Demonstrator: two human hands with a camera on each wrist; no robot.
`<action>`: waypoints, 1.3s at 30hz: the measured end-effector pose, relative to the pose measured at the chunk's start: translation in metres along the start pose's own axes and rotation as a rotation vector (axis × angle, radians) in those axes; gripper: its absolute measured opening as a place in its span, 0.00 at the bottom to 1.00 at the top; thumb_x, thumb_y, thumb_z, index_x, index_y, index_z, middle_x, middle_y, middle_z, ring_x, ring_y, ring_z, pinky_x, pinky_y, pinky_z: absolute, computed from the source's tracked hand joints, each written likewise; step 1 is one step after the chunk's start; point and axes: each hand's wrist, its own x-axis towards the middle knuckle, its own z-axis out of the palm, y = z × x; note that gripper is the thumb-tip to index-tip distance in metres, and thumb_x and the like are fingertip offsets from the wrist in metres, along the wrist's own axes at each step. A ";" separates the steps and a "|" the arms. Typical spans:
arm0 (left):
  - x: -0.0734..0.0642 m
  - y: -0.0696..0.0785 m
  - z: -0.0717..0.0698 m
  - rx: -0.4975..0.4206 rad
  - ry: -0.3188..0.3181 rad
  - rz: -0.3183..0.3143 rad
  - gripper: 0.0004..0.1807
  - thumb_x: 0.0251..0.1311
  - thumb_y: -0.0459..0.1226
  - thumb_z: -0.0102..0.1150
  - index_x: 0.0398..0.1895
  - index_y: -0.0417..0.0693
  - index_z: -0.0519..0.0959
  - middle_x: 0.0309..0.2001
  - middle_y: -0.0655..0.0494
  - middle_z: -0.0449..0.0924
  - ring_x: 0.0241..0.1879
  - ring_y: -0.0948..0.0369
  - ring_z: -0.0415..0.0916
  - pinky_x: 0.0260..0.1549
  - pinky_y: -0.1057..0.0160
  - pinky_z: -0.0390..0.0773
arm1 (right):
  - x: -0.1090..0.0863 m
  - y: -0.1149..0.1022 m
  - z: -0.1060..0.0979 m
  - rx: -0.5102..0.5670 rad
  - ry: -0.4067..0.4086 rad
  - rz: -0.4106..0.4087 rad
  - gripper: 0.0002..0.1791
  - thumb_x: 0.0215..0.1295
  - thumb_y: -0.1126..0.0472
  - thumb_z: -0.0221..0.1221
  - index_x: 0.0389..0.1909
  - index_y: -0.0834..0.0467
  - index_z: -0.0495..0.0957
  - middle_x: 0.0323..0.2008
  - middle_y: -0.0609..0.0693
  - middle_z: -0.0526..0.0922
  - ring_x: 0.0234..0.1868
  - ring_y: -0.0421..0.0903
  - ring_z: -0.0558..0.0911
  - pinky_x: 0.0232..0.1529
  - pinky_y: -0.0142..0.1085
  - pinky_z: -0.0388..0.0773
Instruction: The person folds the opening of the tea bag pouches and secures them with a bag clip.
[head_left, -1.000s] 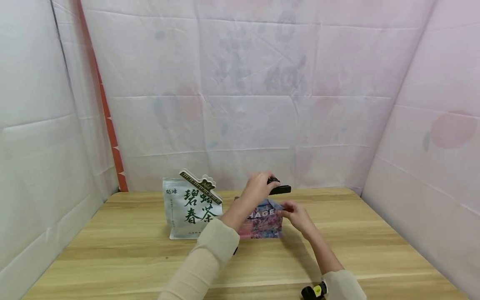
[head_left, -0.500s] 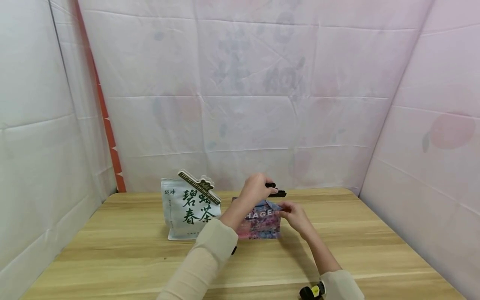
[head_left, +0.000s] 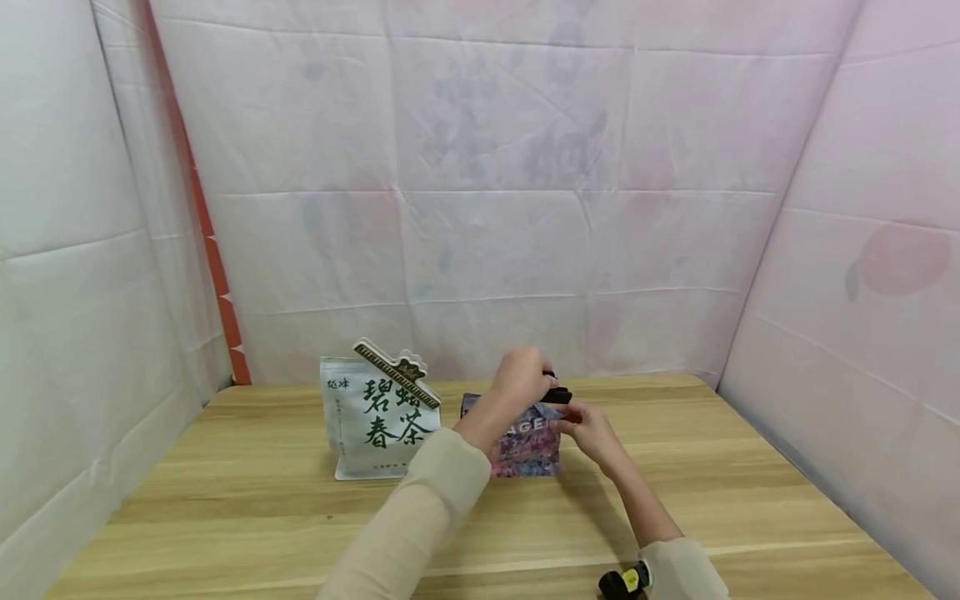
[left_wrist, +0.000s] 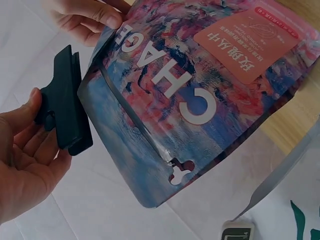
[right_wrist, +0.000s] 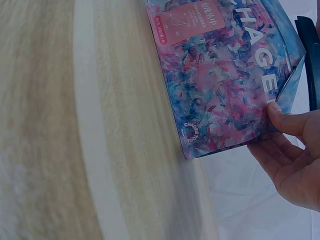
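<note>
A blue-and-pink tea bag with white lettering stands on the table, its top corner folded over. My left hand grips a black clip by its handles, fingers and thumb pressing from both sides. The clip's long edge lies right at the bag's top edge in the left wrist view. With thumb and fingers, my right hand pinches the bag at its upper right side, near the fold. My left forearm hides part of the bag in the head view.
Left of it stands a white tea bag with green characters, a long cream-and-black clip tilted across its top corner. The wooden table is bounded by white sheets. A black-and-yellow device sits by my right cuff.
My left hand has lowered the black clip towards the top edge of the colourful bag. My right hand keeps its pinch at the bag's side.
</note>
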 end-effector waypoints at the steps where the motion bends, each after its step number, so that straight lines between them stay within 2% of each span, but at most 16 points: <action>1: 0.001 0.001 0.001 0.025 -0.003 0.001 0.08 0.58 0.40 0.61 0.25 0.50 0.85 0.22 0.61 0.79 0.23 0.65 0.73 0.23 0.70 0.71 | 0.000 0.000 0.000 0.005 0.003 0.002 0.13 0.61 0.70 0.56 0.46 0.72 0.75 0.37 0.56 0.79 0.41 0.52 0.77 0.43 0.49 0.73; 6: 0.004 0.004 0.007 0.129 -0.013 0.011 0.09 0.56 0.41 0.63 0.22 0.50 0.85 0.21 0.62 0.78 0.22 0.65 0.73 0.23 0.71 0.72 | 0.001 0.001 -0.001 0.005 0.009 0.001 0.10 0.60 0.71 0.57 0.42 0.71 0.76 0.34 0.56 0.80 0.38 0.48 0.76 0.42 0.49 0.73; 9: 0.005 0.003 0.011 0.146 -0.015 0.012 0.09 0.55 0.41 0.64 0.21 0.50 0.85 0.20 0.62 0.78 0.22 0.65 0.73 0.23 0.71 0.73 | 0.001 0.000 -0.002 0.023 0.000 -0.002 0.09 0.61 0.71 0.56 0.42 0.71 0.76 0.34 0.57 0.80 0.38 0.49 0.77 0.43 0.50 0.72; 15: 0.004 0.003 0.013 0.180 -0.019 0.005 0.09 0.55 0.41 0.64 0.20 0.50 0.83 0.20 0.61 0.76 0.22 0.63 0.73 0.22 0.70 0.73 | 0.001 0.001 -0.003 0.098 -0.011 0.043 0.11 0.60 0.70 0.57 0.44 0.69 0.76 0.37 0.55 0.80 0.42 0.51 0.77 0.49 0.52 0.70; 19: 0.003 0.005 0.016 0.200 -0.038 -0.007 0.09 0.56 0.40 0.63 0.20 0.50 0.83 0.19 0.61 0.76 0.23 0.63 0.73 0.23 0.69 0.74 | 0.002 0.005 -0.004 0.139 -0.002 0.062 0.10 0.60 0.70 0.57 0.41 0.70 0.75 0.36 0.55 0.79 0.41 0.49 0.77 0.49 0.52 0.69; 27: 0.004 0.008 0.019 0.241 -0.046 -0.020 0.09 0.56 0.39 0.63 0.20 0.50 0.81 0.17 0.61 0.72 0.19 0.64 0.71 0.19 0.69 0.72 | 0.002 0.010 -0.004 0.225 -0.014 0.060 0.12 0.62 0.71 0.55 0.46 0.73 0.72 0.40 0.57 0.79 0.41 0.44 0.77 0.53 0.52 0.67; 33: 0.005 0.007 0.026 0.310 -0.038 0.012 0.08 0.56 0.40 0.63 0.22 0.49 0.79 0.17 0.59 0.70 0.19 0.64 0.71 0.17 0.70 0.70 | 0.000 0.011 -0.006 0.275 -0.028 0.058 0.14 0.64 0.73 0.51 0.49 0.75 0.72 0.43 0.60 0.79 0.42 0.43 0.78 0.54 0.49 0.67; 39: 0.005 0.008 0.030 0.369 -0.025 0.037 0.07 0.54 0.42 0.65 0.24 0.51 0.80 0.19 0.60 0.71 0.23 0.64 0.72 0.22 0.69 0.72 | 0.001 0.013 -0.009 0.308 -0.082 0.053 0.15 0.67 0.72 0.47 0.51 0.75 0.71 0.49 0.62 0.76 0.46 0.43 0.78 0.53 0.42 0.69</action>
